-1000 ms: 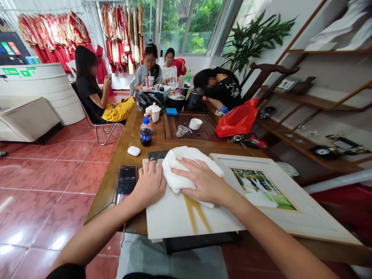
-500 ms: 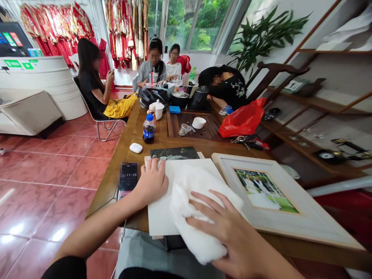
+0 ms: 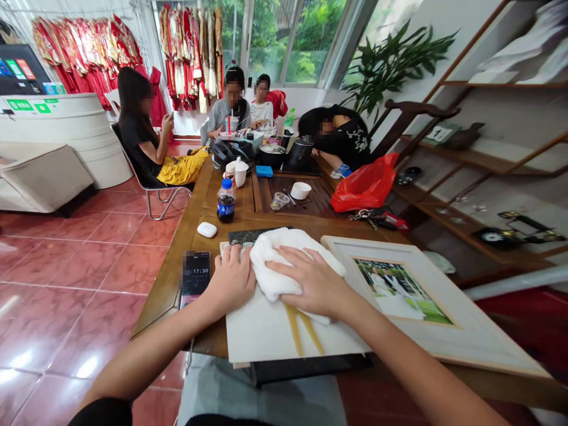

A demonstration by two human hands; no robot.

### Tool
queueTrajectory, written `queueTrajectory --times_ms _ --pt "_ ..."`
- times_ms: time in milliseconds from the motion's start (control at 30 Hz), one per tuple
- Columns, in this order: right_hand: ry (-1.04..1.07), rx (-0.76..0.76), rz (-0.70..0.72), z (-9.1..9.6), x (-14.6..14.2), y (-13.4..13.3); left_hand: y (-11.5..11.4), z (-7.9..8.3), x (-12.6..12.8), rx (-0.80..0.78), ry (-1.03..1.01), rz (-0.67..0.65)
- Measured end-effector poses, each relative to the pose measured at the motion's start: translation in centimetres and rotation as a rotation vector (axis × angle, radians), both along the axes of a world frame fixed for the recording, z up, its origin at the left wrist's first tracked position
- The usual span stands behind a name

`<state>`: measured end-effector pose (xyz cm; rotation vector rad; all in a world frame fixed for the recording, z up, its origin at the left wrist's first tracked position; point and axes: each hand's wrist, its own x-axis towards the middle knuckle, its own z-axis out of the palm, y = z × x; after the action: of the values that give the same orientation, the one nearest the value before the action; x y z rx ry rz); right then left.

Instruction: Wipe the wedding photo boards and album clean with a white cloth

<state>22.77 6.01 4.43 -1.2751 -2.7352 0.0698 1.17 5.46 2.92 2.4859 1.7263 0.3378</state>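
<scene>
A bunched white towel (image 3: 284, 254) lies on a white board (image 3: 261, 337) at the table's near end. My right hand (image 3: 310, 278) grips the towel from above, its fingers curved over the cloth and pressing it to the board. Flat on the board's left part rests my left hand (image 3: 233, 278), fingers stretched forward, beside the towel. Two tapering yellow strips (image 3: 295, 331) show on the board below the towel; their upper ends are hidden. Beyond the towel, the edge of a dark panel (image 3: 239, 238) sticks out from under the board.
A framed photo (image 3: 426, 343) lies to the right. On the left are a phone (image 3: 196, 272) and a white earbud case (image 3: 206, 229). A cola bottle (image 3: 226, 201), a white bowl (image 3: 300, 190) and a red plastic bag (image 3: 364, 183) stand farther back. Several people sit around the table.
My right hand has slid the towel away from me, up the board to its far part. The yellow strips and the board's near right part have come into view. My left hand stays put.
</scene>
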Motion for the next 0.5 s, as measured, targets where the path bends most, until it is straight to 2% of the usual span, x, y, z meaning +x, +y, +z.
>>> queueTrajectory --times_ms 133,367,500 --pt "0.001 -0.017 0.047 0.1 0.2 -0.7 -0.1 0.1 0.0 -0.014 0.01 0.001" --pt "0.043 -0.016 0.148 -0.6 1.8 -5.0 -0.1 0.4 0.1 -0.038 0.015 0.009" --pt "0.061 -0.011 0.183 -1.2 2.5 -6.1 -0.1 0.3 0.1 -0.027 0.008 0.008"
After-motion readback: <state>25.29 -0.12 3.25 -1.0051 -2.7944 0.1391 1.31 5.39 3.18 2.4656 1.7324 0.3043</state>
